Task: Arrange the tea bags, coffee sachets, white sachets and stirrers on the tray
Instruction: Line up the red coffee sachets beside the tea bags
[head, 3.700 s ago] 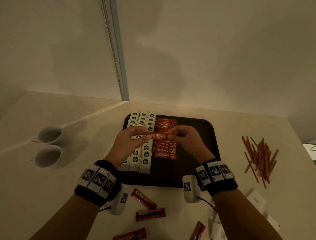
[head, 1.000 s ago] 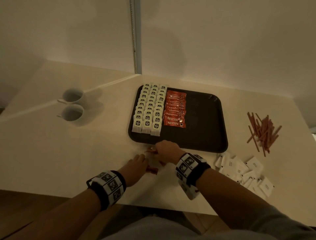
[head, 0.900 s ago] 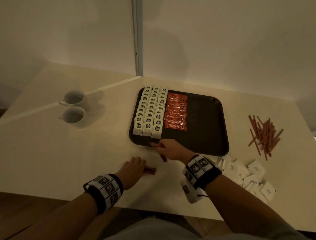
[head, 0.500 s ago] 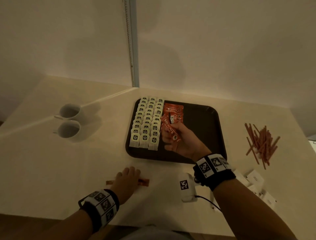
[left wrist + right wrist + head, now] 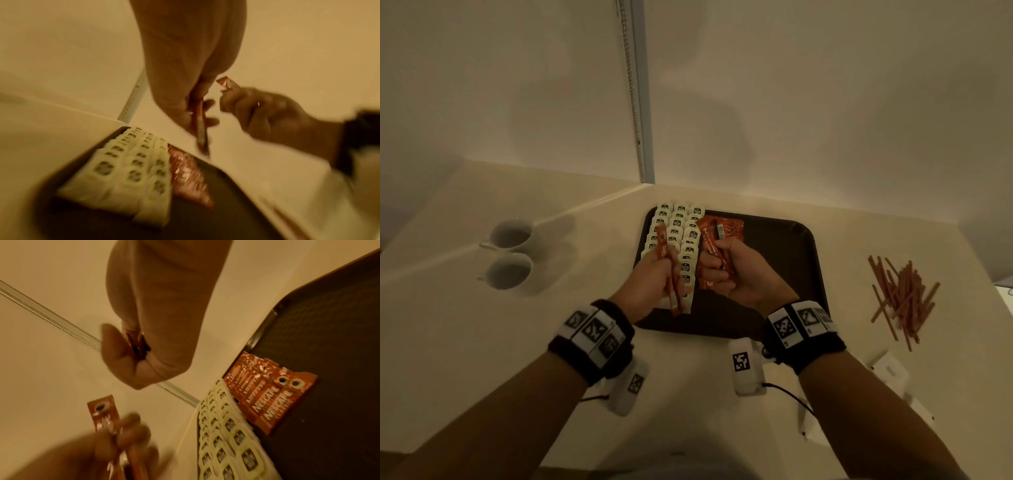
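Left hand [image 5: 654,277]: pinches one or perhaps two coffee sachets [image 5: 666,270] upright above the tea bag rows; count unclear through blur.
Right hand [image 5: 736,270]: curled round a small bundle of coffee sachets [image 5: 714,250], held above the coffee column.
Tray [image 5: 791,274]: dark, on the pale table [image 5: 482,342]; tea bags [image 5: 681,240] in three rows along the left side, coffee column [image 5: 265,395] just beside them, right half bare.
Risk, slip: loose bundle in the right hand likely to fan out or drop if the grip relaxes during transfer.
Risk, disturbance: lowering either hand carelessly likely to knock the overlapped tea bags or skew the coffee column, both packed touching.
Risk, alignment: sachets held at differing angles; probable crooked placement unless squared first.
Outstanding: stirrers [image 5: 900,294] heaped on the table right of the tray; white sachets [image 5: 888,368] at the near right, off the tray.
Edges: raised tray rim close to the near end of both columns; little room left there.
Open room: bare right half of the tray; free table left of the tray up to two white cups [image 5: 508,257], well apart.
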The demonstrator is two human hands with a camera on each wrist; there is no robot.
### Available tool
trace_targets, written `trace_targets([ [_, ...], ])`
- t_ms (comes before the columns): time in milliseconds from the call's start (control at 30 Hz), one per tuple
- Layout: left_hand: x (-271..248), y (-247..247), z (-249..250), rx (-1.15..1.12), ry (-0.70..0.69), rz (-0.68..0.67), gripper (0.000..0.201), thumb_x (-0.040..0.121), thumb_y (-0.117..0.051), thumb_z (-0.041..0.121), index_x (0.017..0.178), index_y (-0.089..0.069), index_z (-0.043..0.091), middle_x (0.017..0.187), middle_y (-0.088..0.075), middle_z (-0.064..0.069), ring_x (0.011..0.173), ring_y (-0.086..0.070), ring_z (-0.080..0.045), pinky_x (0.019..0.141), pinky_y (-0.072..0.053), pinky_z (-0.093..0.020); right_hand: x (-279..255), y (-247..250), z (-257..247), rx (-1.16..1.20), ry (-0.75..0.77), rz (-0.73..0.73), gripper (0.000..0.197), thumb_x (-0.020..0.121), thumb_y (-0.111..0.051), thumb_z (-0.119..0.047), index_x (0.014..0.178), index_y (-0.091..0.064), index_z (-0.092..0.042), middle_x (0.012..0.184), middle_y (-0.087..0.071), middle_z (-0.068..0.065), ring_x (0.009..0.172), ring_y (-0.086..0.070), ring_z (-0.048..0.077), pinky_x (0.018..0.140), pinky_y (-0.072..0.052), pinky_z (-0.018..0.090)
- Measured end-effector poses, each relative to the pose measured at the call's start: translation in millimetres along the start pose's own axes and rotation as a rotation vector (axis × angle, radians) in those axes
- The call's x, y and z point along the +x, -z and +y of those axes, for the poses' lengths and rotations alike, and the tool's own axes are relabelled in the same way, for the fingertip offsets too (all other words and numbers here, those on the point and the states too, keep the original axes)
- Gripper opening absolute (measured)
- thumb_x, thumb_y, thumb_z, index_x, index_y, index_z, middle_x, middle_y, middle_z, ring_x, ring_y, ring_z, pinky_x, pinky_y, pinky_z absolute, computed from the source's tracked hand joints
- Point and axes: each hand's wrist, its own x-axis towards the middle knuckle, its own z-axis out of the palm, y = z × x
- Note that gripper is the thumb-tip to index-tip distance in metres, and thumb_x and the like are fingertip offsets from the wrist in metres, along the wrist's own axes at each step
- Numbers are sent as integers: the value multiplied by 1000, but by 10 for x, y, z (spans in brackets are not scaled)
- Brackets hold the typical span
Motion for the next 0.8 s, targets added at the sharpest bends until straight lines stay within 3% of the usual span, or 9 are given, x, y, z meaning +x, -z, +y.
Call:
trace_targets([
  [133, 165, -214, 195, -243, -73, -52, 23, 92, -39, 1, 82, -54, 16, 59, -45, 3, 55, -43, -13, 56, -40, -26, 7, -81, -115, -120, -5, 8, 3, 86, -45, -15, 84, -46, -16, 64, -34, -4, 45, -29, 3, 36, -20, 12],
  [233, 227, -262, 194, -116, -164, -130, 18, 97, -49, 16, 102, -64, 9, 80, -70, 1, 71, -67, -12, 62, -51, -23, -43, -104, -220, -185, -66, -9, 17, 94, -35, -14, 85, -48, -12, 61, -39, -4, 44, -33, 3, 35, -21, 12],
  [300, 285, -236, 149, -59, -194, -114, 20, 96, -51, 20, 102, -63, 7, 79, -70, -1, 69, -67, -15, 62, -53, -25, -90, -111, -278, -308, -75, 27, 22, 98, -36, -22, 87, -52, -12, 63, -45, -1, 45, -41, 5, 36, -26, 12],
  [400, 340, -242, 101, -75, -201, -36, 23, 98, -48, 27, 88, -59, 10, 61, -56, 0, 54, -57, -14, 57, -49, -26, -138, -146, -311, -644, -48, 106, 28, 100, -37, -34, 93, -56, -14, 71, -59, 3, 53, -56, 12, 42, -42, 17],
  [500, 419, -215, 65, -207, -193, 139, 21, 100, -45, 26, 101, -59, 10, 76, -65, 2, 69, -60, -11, 64, -49, -23, -118, -163, -335, -1138, 8, 217, 23, 102, -32, -32, 98, -50, -18, 78, -61, 0, 63, -59, 11, 56, -51, 22],
  [600, 476, -140, 81, -187, -223, 204, 25, 102, -39, 22, 120, -53, 11, 97, -71, -5, 88, -69, -20, 79, -56, -35, -53, -107, -346, -1522, 148, 328, 29, 101, -31, -37, 104, -50, -15, 85, -53, -4, 73, -51, 8, 68, -45, 23],
  [667, 459, -129, 120, -151, -188, 219, 18, 102, -39, 20, 113, -54, 19, 90, -70, -2, 73, -70, -17, 63, -58, -31, -23, -39, -338, -1616, 258, 379, 36, 100, -31, -40, 116, -51, -14, 100, -52, -1, 89, -51, 11, 80, -45, 27],
  [733, 401, -140, 172, -125, -145, 196, 14, 100, -45, 26, 95, -54, 16, 71, -60, 1, 48, -59, -13, 41, -46, -22, 7, 19, -344, -1625, 324, 400, 39, 101, -30, -34, 132, -44, -15, 117, -46, 1, 105, -46, 14, 92, -45, 32],
  [800, 378, -145, 176, -4, -171, 142, 22, 95, -52, 35, 84, -55, 16, 59, -54, 7, 41, -48, -10, 37, -35, -19, 4, 32, -368, -1550, 359, 396, 40, 101, -34, -27, 139, -40, -16, 117, -40, -3, 107, -44, 12, 94, -46, 32],
])
